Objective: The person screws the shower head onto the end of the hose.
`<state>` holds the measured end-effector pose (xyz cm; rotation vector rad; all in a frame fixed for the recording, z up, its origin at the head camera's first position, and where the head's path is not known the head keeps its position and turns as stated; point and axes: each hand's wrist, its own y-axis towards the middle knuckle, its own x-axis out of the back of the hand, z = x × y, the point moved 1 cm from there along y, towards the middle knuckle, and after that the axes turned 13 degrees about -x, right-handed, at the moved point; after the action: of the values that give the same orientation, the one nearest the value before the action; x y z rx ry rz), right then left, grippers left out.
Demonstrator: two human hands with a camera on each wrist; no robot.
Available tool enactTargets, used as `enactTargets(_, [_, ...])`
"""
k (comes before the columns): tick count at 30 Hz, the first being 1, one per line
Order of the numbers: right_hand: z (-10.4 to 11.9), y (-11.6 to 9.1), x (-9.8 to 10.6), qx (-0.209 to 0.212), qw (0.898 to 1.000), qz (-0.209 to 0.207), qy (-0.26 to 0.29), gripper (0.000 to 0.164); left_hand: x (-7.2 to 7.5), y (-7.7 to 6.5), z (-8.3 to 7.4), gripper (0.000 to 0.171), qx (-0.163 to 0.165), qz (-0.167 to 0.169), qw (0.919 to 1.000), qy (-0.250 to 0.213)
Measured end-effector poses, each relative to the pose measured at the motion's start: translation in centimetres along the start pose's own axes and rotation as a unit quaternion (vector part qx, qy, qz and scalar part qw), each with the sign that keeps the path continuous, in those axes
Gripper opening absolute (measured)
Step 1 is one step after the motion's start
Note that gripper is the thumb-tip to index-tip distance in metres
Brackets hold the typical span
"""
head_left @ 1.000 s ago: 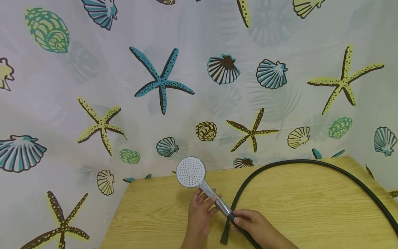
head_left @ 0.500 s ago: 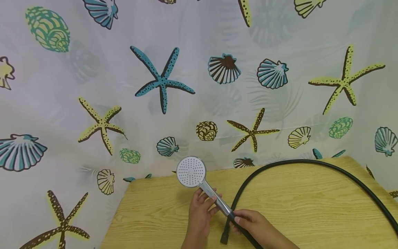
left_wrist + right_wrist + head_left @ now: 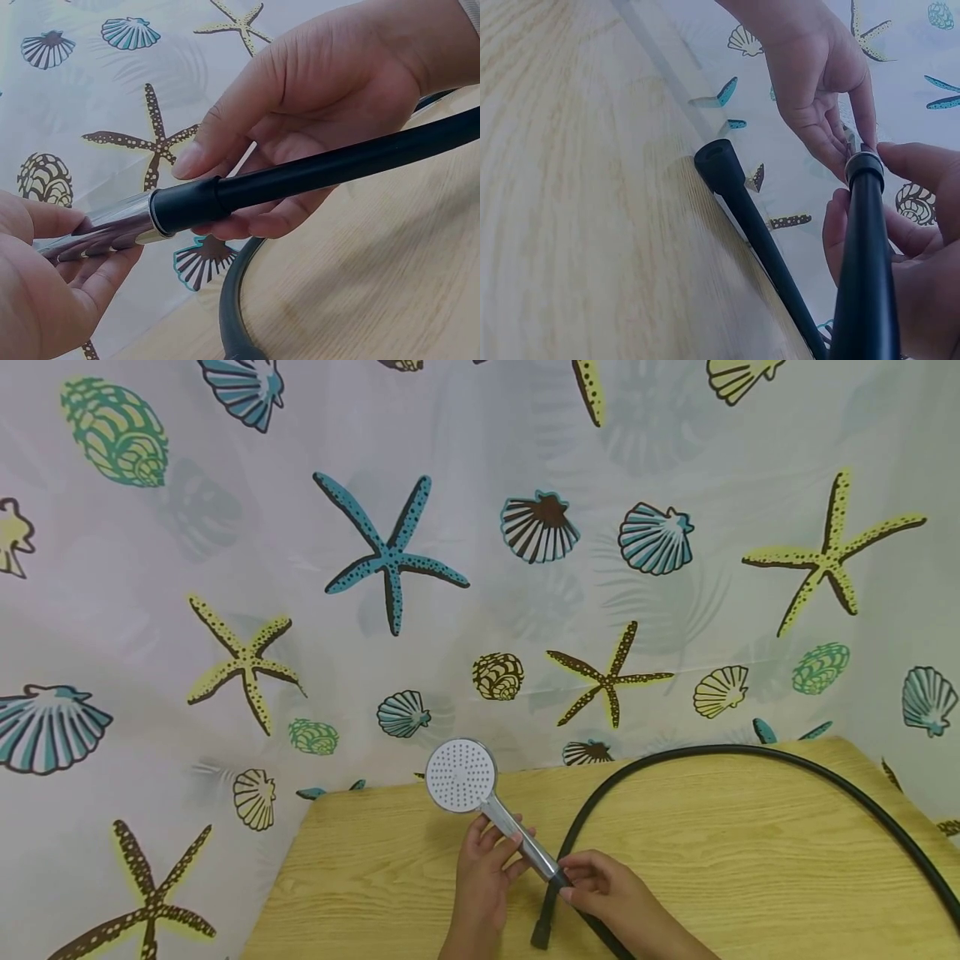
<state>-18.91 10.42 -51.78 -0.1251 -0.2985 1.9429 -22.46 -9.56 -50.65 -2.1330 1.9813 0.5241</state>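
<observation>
A chrome hand shower with a round white spray face (image 3: 461,775) tilts up to the left above the wooden table. My left hand (image 3: 480,877) holds its chrome handle (image 3: 517,837), thumb on the near side and fingers behind. A black shower hose (image 3: 322,165) joins the handle's lower end at a thick black collar (image 3: 189,204). Around that collar are the thumb and fingers of my right hand (image 3: 611,897); in the left wrist view the thumb lies at its top edge and the fingertips pass beneath. The joint's inside is hidden.
The hose loops over the wooden table (image 3: 375,860) to the right. Its loose black end (image 3: 718,161) lies near my hands, opening visible. A white curtain (image 3: 450,443) printed with shells and starfish hangs behind the table and at both sides.
The right hand's fingers have shifted slightly on the collar, lifting and turning a little. The left hand and the hand shower stay in place.
</observation>
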Motion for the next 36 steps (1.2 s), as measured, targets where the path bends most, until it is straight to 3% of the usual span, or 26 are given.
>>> enactTargets(18, [0.07, -0.02, -0.07, 0.011, 1.0, 0.0, -0.017, 0.045, 0.05, -0.03, 0.24, 0.066, -0.002, 0.003, 1.0, 0.003])
enactTargets(36, [-0.17, 0.02, 0.15, 0.012, 1.0, 0.02, -0.002, 0.044, -0.11, 0.04, 0.12, 0.067, -0.003, 0.001, 1.0, 0.008])
